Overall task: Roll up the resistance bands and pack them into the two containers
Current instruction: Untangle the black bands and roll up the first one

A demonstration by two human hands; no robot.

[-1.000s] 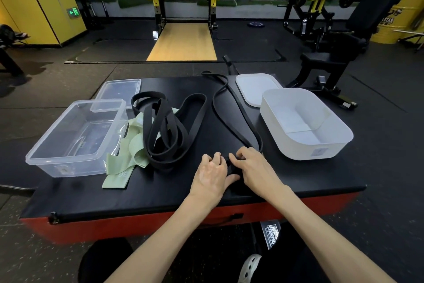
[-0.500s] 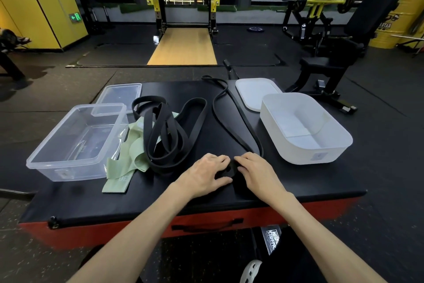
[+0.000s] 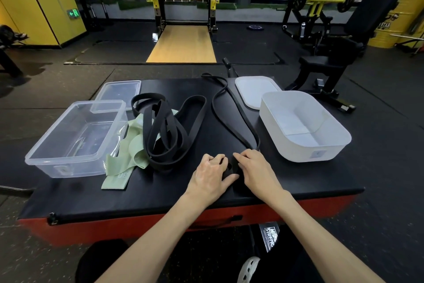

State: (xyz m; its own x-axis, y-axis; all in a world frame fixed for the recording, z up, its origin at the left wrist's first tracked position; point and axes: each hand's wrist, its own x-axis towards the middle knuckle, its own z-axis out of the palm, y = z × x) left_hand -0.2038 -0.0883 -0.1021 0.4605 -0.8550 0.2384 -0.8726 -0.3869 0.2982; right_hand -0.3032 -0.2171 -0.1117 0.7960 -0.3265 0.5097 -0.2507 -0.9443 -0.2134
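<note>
A thin black band (image 3: 231, 112) runs from the far edge of the black padded platform (image 3: 309, 179) toward me, and its near end is wound into a small roll under my fingers. My left hand (image 3: 212, 173) and my right hand (image 3: 254, 168) both curl their fingers around that roll, side by side. A heap of wider black bands (image 3: 165, 131) lies left of centre, partly over pale green bands (image 3: 128, 156). A clear plastic container (image 3: 68, 135) stands at the left, a white container (image 3: 305, 126) at the right; both hold nothing.
A clear lid (image 3: 119, 92) lies behind the clear container and a white lid (image 3: 254, 90) behind the white one. The platform's near edge is red. Gym machines, a bench (image 3: 339, 53) and a wooden lifting deck (image 3: 183, 46) stand on the floor beyond.
Both hands have kept turning the near end of the thin black band, and the roll has crept slightly away from me. The camera view tilted a little.
</note>
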